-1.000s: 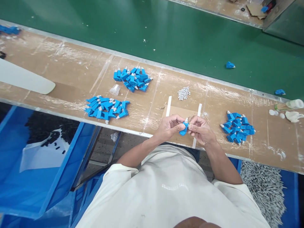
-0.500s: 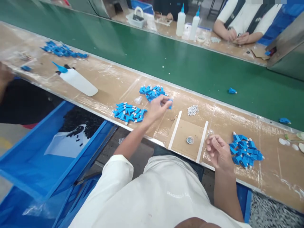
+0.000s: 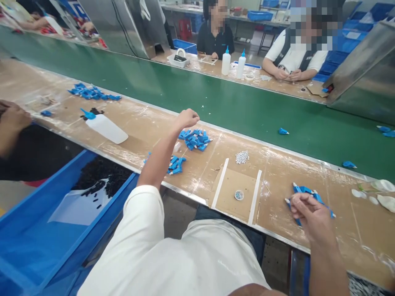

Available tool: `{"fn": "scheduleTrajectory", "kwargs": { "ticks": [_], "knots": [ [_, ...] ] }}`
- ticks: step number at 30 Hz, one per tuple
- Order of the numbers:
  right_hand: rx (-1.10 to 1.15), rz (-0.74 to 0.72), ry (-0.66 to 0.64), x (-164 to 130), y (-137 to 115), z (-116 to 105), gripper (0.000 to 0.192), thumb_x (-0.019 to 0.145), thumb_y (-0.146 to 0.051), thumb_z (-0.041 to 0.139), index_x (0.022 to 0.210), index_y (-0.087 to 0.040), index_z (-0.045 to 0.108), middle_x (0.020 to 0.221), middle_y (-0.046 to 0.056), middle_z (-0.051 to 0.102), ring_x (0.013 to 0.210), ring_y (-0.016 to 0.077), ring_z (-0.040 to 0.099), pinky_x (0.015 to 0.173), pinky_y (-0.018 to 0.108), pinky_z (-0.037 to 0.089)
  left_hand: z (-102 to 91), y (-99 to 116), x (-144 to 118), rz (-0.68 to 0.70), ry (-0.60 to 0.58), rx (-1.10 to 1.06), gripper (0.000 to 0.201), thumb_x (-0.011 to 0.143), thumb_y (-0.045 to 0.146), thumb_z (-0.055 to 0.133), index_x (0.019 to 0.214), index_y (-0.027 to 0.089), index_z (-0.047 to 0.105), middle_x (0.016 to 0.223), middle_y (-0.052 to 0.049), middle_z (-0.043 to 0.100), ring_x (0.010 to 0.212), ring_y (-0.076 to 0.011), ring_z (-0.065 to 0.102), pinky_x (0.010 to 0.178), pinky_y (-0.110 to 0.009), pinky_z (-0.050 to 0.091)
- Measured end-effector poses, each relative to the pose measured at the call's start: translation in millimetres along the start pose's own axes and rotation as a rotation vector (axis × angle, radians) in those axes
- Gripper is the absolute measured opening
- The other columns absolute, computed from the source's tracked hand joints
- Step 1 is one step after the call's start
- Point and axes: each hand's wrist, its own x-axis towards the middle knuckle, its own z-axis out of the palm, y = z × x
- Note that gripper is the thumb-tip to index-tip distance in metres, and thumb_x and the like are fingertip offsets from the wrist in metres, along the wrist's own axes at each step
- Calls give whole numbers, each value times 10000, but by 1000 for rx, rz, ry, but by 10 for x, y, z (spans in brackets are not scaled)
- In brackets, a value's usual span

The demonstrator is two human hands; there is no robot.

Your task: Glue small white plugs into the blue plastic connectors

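My left hand (image 3: pixel 187 118) hovers by the green belt's near edge, just above a pile of small blue plastic parts (image 3: pixel 195 140) with white tips. Its fingers are curled together, and whatever they hold is hidden. A second blue pile (image 3: pixel 177 165) lies partly behind my left forearm. My right hand (image 3: pixel 311 213) is over the right-hand pile of blue parts (image 3: pixel 305 190), covering much of it. Thumb and fingers are drawn together there; I cannot make out anything between them. Between my hands, a small round clear dish (image 3: pixel 238 195) sits on a cardboard sheet (image 3: pixel 231 185) with white strips.
Small pale beads (image 3: pixel 242 157) lie behind the cardboard. A white squeeze bottle (image 3: pixel 106 128) lies on its side at left. The green belt (image 3: pixel 160 96) carries several loose blue parts. A blue bin (image 3: pixel 70 242) stands below the table. Co-workers sit across the belt; another's hands (image 3: pixel 15 119) show at left.
My left hand has moved left and away from me; the blue part seen at its fingertips no longer shows. My right hand has moved right, over the right-hand pile. The view has tilted up.
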Motion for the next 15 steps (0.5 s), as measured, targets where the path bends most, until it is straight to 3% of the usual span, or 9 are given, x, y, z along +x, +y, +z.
{"fn": "scheduleTrajectory", "kwargs": {
  "ticks": [3,5,9,12,15],
  "knots": [
    [-379,-166,59,682,-243,-158,354,777,-560,763,740,-216,687,590,10,595,559,167,572,562,297,493,18,170,-224,-11,-65,-70,361,956,330,559,1079,37,730,997,-59,758,960,-181,633,948,-312,461],
    [-629,-220,107,1292,-357,-146,259,820,-459,721,789,-204,686,728,52,676,704,217,648,694,346,532,116,274,-459,18,-118,-147,441,954,440,568,1150,76,722,1051,-75,768,977,-217,661,914,-339,500],
    [-927,-167,164,2456,-410,67,236,887,-302,654,1070,-155,682,1195,168,667,1040,283,655,951,428,504,402,394,-942,73,-562,-558,377,832,479,739,1055,179,780,1024,-93,795,940,-248,715,850,-360,557],
    [-953,-173,163,2971,-338,306,322,918,-255,639,1224,-153,634,1313,195,592,1160,311,601,993,476,478,579,442,-1176,124,-767,-706,312,872,432,714,1081,210,780,1046,-94,792,948,-224,727,848,-344,568],
    [-956,-202,152,3198,-261,470,287,963,-261,618,1231,-159,633,1325,213,576,1213,305,549,1002,482,473,663,450,-1289,109,-834,-790,308,905,433,687,1096,205,768,1068,-96,784,979,-211,721,886,-342,558]
  ]
}}
